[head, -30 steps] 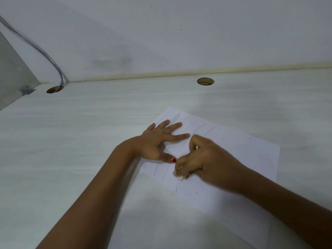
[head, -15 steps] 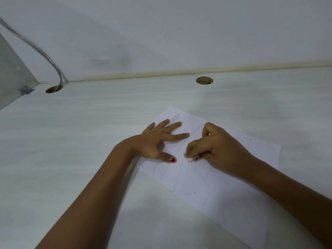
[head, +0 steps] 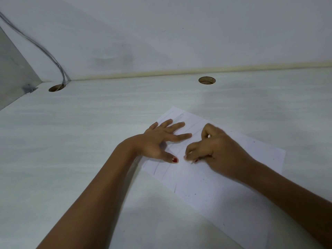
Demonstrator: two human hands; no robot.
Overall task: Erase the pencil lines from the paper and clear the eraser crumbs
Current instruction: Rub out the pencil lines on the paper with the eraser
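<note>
A white sheet of paper (head: 233, 186) lies slantwise on the pale desk (head: 89, 141). Faint pencil lines (head: 175, 187) run across its left part. My left hand (head: 161, 141) lies flat on the sheet's left end, fingers spread, holding it down. My right hand (head: 213, 150) is curled just right of it, fingertips pinched on a small white eraser (head: 186, 157) pressed against the paper; most of the eraser is hidden by the fingers. Dark eraser crumbs (head: 203, 180) dot the sheet's middle and right.
Two round cable holes open in the desk near the wall, one at the far left (head: 57, 88) with a grey cable (head: 53, 60) going in, one at the centre back (head: 207, 80). A grey panel (head: 12, 78) stands at the left.
My right hand slid up the sheet away from me and has come a little back toward me, rubbing with the eraser. My left hand has stayed flat on the paper.
</note>
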